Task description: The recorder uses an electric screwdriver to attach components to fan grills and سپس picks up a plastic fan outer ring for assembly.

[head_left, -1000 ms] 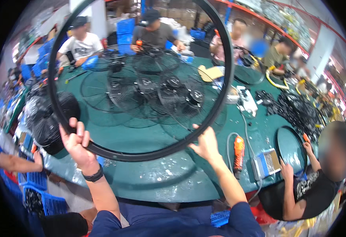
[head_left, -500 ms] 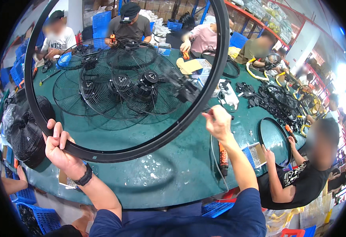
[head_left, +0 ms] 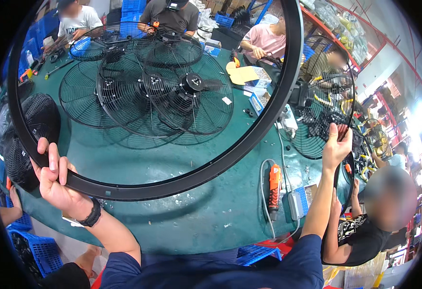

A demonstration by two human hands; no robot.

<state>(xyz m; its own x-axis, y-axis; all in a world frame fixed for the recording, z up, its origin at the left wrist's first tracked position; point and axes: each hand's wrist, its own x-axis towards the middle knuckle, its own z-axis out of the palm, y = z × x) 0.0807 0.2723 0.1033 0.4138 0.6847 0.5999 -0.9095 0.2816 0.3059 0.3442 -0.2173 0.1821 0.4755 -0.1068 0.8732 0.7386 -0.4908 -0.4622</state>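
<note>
A large black ring (head_left: 182, 189) is tilted up in front of me over the table. My left hand (head_left: 61, 185) is closed on its lower left part, thumb and fingers around the band. On the right, my right hand (head_left: 336, 147) is raised with its fingers curled at the rim of a black wire fan grille (head_left: 307, 144), which carries a dark motor (head_left: 301, 95). The ring's right side passes just left of that motor. Through the ring I see several more fan grilles (head_left: 124, 108) lying overlapped, one with a round motor (head_left: 192, 85) at its centre.
An orange electric screwdriver (head_left: 274, 188) with a cable lies on the green table (head_left: 240, 216), beside a grey power box (head_left: 295, 206). A stack of black grilles (head_left: 32, 144) stands at left. A co-worker (head_left: 350, 231) sits close at right; other people work across the table.
My right hand has moved right, carrying the grille with the motor out from behind the ring. The ring in my left hand has shifted slightly left in view, as my head view turned.
</note>
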